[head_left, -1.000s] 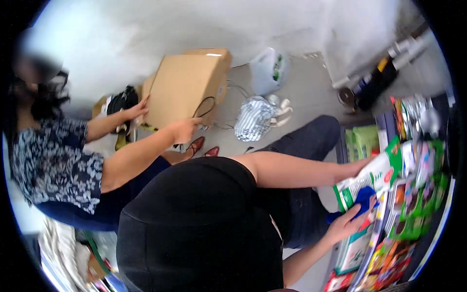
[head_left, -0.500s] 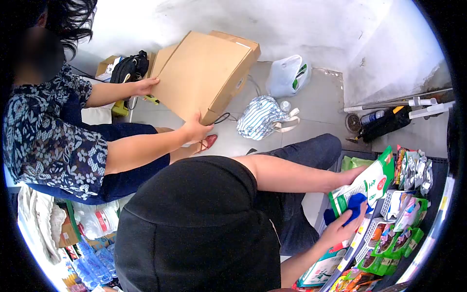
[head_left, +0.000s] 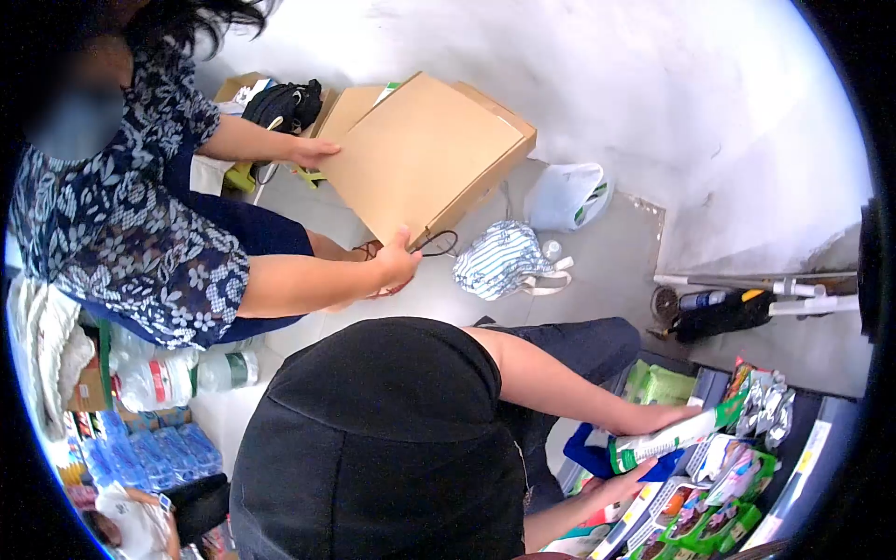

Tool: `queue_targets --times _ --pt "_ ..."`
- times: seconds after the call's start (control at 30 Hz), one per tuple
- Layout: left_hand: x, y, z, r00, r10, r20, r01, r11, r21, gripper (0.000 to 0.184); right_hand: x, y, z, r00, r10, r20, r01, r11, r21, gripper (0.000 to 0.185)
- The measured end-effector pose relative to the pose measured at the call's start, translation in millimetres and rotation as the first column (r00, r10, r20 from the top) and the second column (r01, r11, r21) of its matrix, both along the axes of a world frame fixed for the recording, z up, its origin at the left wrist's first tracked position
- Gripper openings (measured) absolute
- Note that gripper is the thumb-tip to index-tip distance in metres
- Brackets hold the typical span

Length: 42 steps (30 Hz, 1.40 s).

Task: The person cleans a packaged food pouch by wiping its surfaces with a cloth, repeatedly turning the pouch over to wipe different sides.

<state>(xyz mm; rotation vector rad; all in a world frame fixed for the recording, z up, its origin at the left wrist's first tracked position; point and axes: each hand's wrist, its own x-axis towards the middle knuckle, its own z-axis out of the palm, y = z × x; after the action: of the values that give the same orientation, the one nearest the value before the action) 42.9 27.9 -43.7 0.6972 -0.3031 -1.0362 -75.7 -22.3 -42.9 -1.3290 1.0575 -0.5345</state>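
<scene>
My left hand [head_left: 661, 418] grips a green-and-white plastic packet [head_left: 679, 433] from its upper side, over the shelf. The packet is tilted so that it shows mostly edge-on. My right hand [head_left: 621, 483] is just below it, holding a blue cloth [head_left: 586, 452] that is bunched against the packet's near end and underside. Part of the cloth is hidden behind the packet and my fingers. Beside my hands, green snack packets [head_left: 723, 523] stand in white baskets, and silver packets [head_left: 773, 411] lie past the packet's far end.
At left another person holds a flat cardboard box [head_left: 429, 154] with both hands. A striped bag [head_left: 499, 261] and a white plastic bag [head_left: 567, 196] sit on the floor. A black umbrella-like item [head_left: 723, 315] lies near the wall. Water bottles [head_left: 154, 453] are stacked at lower left.
The packet has turned from showing its broad face to nearly edge-on, and my hands have shifted with it. Part of the blue cloth now sticks out left of it. The view has shifted.
</scene>
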Motion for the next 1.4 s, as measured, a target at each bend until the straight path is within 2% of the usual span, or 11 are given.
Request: queue_targets --times 0.07,0.27,0.3,0.33,0.43,0.47,0.53,0.67,0.73,0.9,1.4 --pt "1 -24 -18 0.843 0.106 0.527 -0.218 0.964 0.155 0.069 -6 -17 -22 0.995 -0.029 0.098 0.008 0.977 0.215 0.073" --pt "38 53 68 0.623 -0.062 0.78 -0.267 0.92 0.287 0.052 8 -38 -41 0.961 0.066 0.27 -0.147 0.945 0.292 0.066" --pt "62 47 39 0.425 0.105 0.899 -0.481 0.867 0.127 0.045 10 -38 -41 0.955 0.071 0.286 -0.161 0.94 0.302 0.065" --pt "81 57 32 0.181 0.237 0.954 -0.639 0.766 -0.069 0.04 12 -38 -42 0.951 0.076 0.298 -0.172 0.935 0.311 0.065" --pt "191 150 3 0.358 0.207 0.91 -0.837 0.503 0.215 0.024 17 -42 -45 0.94 0.09 0.33 -0.206 0.919 0.336 0.063" --pt "203 196 30 0.442 0.369 0.818 -0.867 0.409 0.284 0.025 20 -44 -47 0.937 0.097 0.335 -0.217 0.914 0.344 0.063" --pt "249 290 18 0.24 0.701 0.671 -0.971 0.177 0.162 0.028 18 -48 -50 0.931 0.097 0.351 -0.228 0.908 0.353 0.061" --pt "269 530 -3 0.132 0.604 0.786 -0.792 -0.412 0.449 0.024 8 -34 -45 0.901 0.095 0.423 -0.242 0.92 0.308 0.06" --pt "232 625 -30 0.042 0.853 0.52 -0.763 -0.308 0.568 0.019 8 -27 -43 0.898 0.112 0.425 -0.242 0.933 0.265 0.06" --pt "121 651 32 -0.018 0.929 0.369 -0.584 -0.309 0.75 0.01 7 -18 -32 0.907 0.127 0.402 -0.259 0.921 0.291 0.062" --pt "100 684 46 0.201 0.974 0.105 -0.455 -0.002 0.89 0.012 3 -13 -33 0.937 0.047 0.345 -0.169 0.929 0.33 0.062"
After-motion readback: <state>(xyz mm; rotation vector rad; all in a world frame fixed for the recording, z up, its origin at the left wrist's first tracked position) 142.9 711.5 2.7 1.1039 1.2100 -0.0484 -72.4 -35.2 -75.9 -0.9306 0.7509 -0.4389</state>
